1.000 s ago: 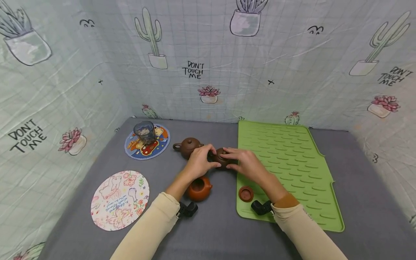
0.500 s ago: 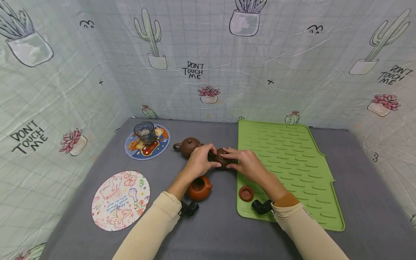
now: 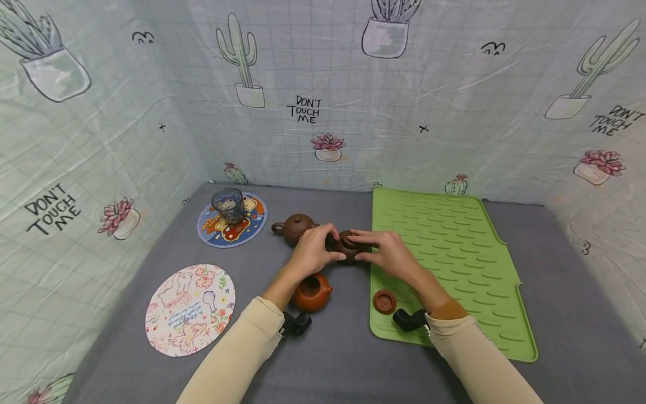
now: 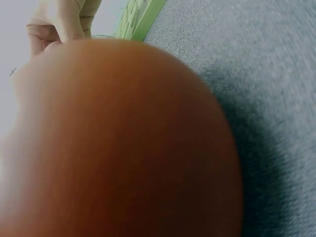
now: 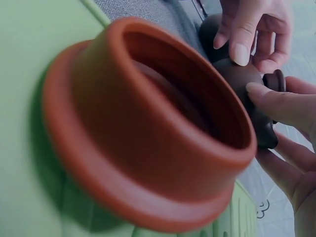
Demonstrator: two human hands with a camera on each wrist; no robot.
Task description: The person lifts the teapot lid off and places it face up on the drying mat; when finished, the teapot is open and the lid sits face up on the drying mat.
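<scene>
A dark brown teapot (image 3: 349, 256) stands between the hands at the left edge of the green mat. My left hand (image 3: 314, 251) grips it from the left, its thumb against the body, as the right wrist view also shows. My right hand (image 3: 388, 255) pinches the dark lid (image 3: 348, 239) with its fingers, the thumb by the pot's body; the lid looks tilted. Nearer to me sits an orange-brown teapot (image 3: 311, 300) without a lid, its opening visible. It fills much of the left wrist view as a blurred round body (image 4: 138, 138). An orange-brown lid (image 5: 148, 128) lies upturned on the mat.
Behind the left hand stands another dark brown teapot (image 3: 295, 230) with its lid on. A smoky glass (image 3: 229, 205) stands on a blue round mat (image 3: 214, 238) at back left. A pink-patterned round mat (image 3: 189, 308) lies at front left. The green mat (image 3: 449, 269) covers the right side.
The dark lid between the hands looks lifted and tilted now, with more of its edge showing. The left hand keeps its grip. The whole view has shifted slightly.
</scene>
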